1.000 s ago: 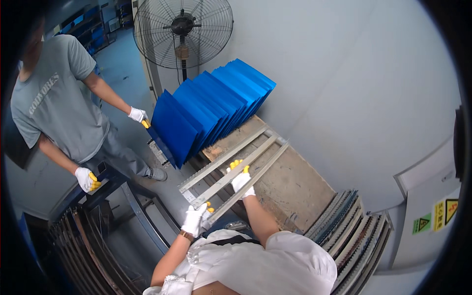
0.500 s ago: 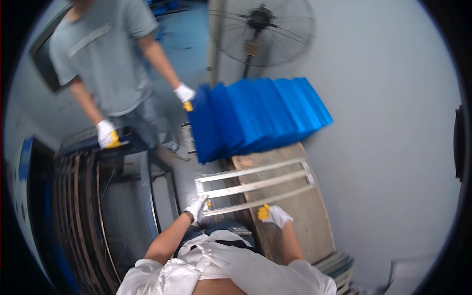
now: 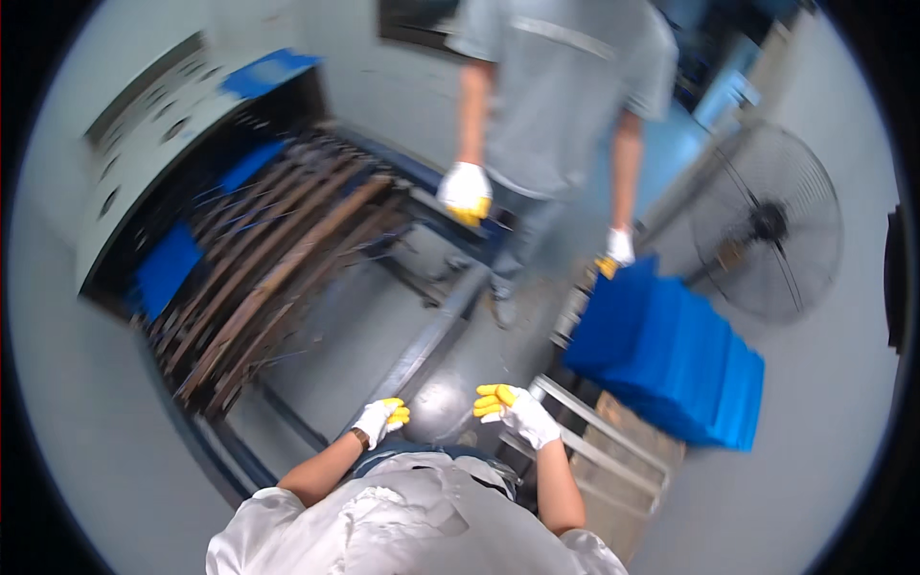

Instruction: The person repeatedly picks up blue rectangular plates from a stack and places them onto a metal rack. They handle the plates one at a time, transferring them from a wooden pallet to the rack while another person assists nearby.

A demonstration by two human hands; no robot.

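Both my hands wear white gloves with yellow fingers. My left hand (image 3: 381, 422) hovers in front of my waist beside a grey metal rail (image 3: 426, 345); its fingers are loosely stretched and hold nothing. My right hand (image 3: 522, 414) is open, fingers extended to the left, close to the end of a silvery metal frame with parallel bars (image 3: 613, 448). That frame lies over a worn wooden board (image 3: 618, 489) at my right. Behind it stands a row of leaning blue sheets (image 3: 676, 355).
Facing me is a co-worker in a grey shirt (image 3: 565, 105), one gloved hand (image 3: 615, 254) at the blue sheets. At left stands a machine (image 3: 201, 125) with brown slats (image 3: 287, 259) and blue pieces (image 3: 171, 268). A large fan (image 3: 767, 220) stands at the right wall.
My view has swung left, bringing the slatted machine into fuller sight. My left hand has let go of the metal frame, and my right hand has come off the board; both are now before my waist.
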